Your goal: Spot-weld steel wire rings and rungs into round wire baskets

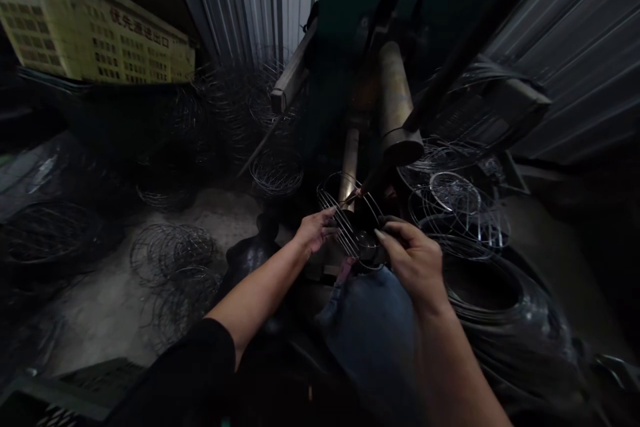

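A round wire frame with several parallel bars is held between my two hands, tilted, over my lap. My left hand grips its left side, thumb and fingers closed on the bars. On the opposite side, my right hand pinches the rim wire between thumb and fingers. Just beyond the frame stands a lower brass-coloured rod of a machine, its lower end close to the wires. A thicker brass-coloured cylinder hangs above and to the right. Dim light hides the exact contact between wire and machine.
Wire rings lie piled on the floor at left, and more wire frames are stacked at right. A large wire coil sits by my right arm. A yellow crate stands at upper left. A metal bar juts toward me.
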### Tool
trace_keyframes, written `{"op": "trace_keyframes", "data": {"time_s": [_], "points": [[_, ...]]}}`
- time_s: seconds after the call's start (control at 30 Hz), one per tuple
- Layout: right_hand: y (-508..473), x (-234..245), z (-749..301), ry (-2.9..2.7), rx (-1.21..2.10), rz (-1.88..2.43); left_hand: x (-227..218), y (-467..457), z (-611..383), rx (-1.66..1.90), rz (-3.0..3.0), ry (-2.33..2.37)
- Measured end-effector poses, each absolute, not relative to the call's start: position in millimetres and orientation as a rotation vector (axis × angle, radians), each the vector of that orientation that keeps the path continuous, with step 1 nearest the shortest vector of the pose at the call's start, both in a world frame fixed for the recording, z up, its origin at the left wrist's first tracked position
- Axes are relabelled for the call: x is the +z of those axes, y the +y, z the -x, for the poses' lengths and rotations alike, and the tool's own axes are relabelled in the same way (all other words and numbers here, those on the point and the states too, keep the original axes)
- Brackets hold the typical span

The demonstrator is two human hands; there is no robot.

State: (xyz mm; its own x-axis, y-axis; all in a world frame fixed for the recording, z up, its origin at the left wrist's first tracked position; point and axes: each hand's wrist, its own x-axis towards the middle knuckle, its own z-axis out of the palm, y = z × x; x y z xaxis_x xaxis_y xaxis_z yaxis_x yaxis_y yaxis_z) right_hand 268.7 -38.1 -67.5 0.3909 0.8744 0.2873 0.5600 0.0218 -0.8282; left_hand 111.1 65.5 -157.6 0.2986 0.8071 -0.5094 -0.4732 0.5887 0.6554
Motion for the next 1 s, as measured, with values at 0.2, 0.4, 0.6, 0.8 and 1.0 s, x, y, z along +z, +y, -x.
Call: {"op": "trace_keyframes", "data": {"time_s": [0.2,0.4,0.6,0.8,1.0], "points": [[-78,-110,-283,-1.222,0.519,1.655,-176,32,-91,1.173,-1.567,1.037],[-83,-106,-262,-1.183,0.57,1.556,-181,28,-94,1.021,-2.217,0.889],[-56,-62,-249,-1.251,0.431,1.679,-171,35,-98,1.098,-1.898,0.874],[-16,-59,-244,-1.371,0.314,1.718,-171,46,-97,1.184,-1.683,0.882],[-6,-55,-241,-1.401,0.286,1.779,-170,51,-100,1.198,-1.761,0.876]]}}
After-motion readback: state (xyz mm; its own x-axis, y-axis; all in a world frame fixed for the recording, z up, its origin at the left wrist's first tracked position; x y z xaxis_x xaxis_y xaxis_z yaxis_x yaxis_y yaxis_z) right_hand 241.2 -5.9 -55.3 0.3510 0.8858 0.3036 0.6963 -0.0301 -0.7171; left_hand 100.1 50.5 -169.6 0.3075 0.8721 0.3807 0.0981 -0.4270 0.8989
